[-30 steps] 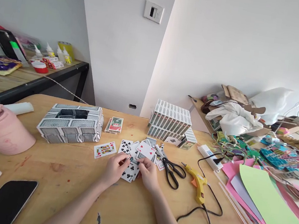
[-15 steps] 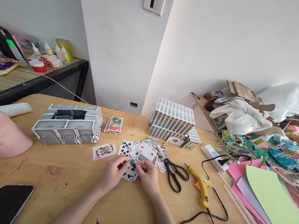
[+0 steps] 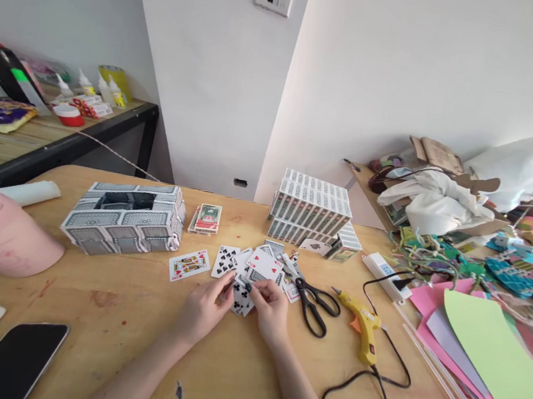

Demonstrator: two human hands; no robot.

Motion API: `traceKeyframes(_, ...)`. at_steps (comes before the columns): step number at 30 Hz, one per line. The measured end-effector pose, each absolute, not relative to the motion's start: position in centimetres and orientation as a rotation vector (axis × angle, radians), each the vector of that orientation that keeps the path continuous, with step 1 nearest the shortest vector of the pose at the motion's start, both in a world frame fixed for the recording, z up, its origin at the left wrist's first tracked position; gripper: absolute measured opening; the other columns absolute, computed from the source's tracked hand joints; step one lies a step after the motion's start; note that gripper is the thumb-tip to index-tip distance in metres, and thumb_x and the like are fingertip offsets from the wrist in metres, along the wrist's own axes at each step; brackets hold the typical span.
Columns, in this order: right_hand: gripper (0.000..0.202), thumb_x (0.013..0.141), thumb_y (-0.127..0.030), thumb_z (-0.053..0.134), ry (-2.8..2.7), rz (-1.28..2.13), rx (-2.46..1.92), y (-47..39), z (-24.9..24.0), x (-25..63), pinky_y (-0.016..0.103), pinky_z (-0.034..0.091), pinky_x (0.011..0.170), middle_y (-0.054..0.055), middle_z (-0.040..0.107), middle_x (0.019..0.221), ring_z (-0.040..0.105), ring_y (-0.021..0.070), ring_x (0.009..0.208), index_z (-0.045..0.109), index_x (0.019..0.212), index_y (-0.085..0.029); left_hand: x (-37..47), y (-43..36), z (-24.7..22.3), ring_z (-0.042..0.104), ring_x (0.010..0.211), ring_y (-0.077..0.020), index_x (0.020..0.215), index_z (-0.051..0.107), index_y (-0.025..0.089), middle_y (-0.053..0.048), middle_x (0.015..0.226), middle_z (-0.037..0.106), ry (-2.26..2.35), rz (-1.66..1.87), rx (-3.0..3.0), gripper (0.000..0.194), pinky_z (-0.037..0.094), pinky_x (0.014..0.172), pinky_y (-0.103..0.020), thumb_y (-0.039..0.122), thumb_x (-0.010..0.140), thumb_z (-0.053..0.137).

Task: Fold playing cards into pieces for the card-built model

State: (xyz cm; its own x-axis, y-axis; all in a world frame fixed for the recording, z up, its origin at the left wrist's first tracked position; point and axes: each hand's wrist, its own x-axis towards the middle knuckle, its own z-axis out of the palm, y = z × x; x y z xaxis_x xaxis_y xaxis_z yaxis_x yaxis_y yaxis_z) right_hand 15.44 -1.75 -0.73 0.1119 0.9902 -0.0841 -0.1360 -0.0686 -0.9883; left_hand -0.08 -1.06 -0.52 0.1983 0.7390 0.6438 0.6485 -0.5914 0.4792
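Your left hand (image 3: 207, 303) and right hand (image 3: 271, 308) are pinched nearly closed on opposite ends of a small patterned card piece (image 3: 243, 281), which lies between your fingertips, above a club card (image 3: 239, 298) marked "7". Just beyond, other playing cards read "2" (image 3: 263, 264) and "10" (image 3: 226, 262). The scuffed wooden table (image 3: 133, 340) also bears scissors (image 3: 314, 307) and a glue gun (image 3: 362, 326); pale walls (image 3: 214, 83) rise behind.
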Motion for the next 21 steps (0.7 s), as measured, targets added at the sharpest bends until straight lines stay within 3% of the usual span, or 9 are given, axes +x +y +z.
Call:
traceKeyframes(9, 0.024, 0.071, -0.041, 0.063, -1.071, 1.039, -1.332, -1.9, -0.6, 15.3, 0.024, 0.039, 0.049, 0.0, 0.059, 0.062, 0.047, 0.0117, 0.051, 0.056, 0.075, -0.018, 0.0, -0.9, 0.6, 0.065, 0.086, -0.0156, 0.11, 0.056, 0.02, -0.005, 0.098, 0.068, 1.264, 1.215, 1.978, 0.031, 0.054, 0.076, -0.028, 0.018, 0.08, 0.051)
traceKeyframes(14, 0.015, 0.078, -0.033, 0.056, -1.277, 0.764, -1.393, -2.6, 0.2, 15.0, 0.026, 0.044, 0.057, 0.003, 0.064, 0.066, 0.053, 0.0147, 0.058, 0.059, 0.074, -0.019, 0.3, -0.6, 0.8, 0.062, 0.076, -0.0145, 0.094, 0.059, 0.019, -0.003, 0.083, 0.066, 1.296, 1.251, 1.96, 0.014, 0.052, 0.071, -0.028, 0.024, 0.083, 0.052)
traceKeyframes(21, 0.016, 0.081, -0.024, 0.05, -1.403, 0.495, -1.39, -3.0, 0.0, 14.9, 0.026, 0.045, 0.057, 0.002, 0.065, 0.064, 0.055, 0.0149, 0.057, 0.063, 0.073, -0.02, 0.0, -0.7, 1.0, 0.062, 0.077, -0.0142, 0.091, 0.064, 0.019, -0.004, 0.081, 0.065, 1.117, 1.305, 2.123, 0.015, 0.051, 0.07, -0.026, 0.019, 0.084, 0.051)
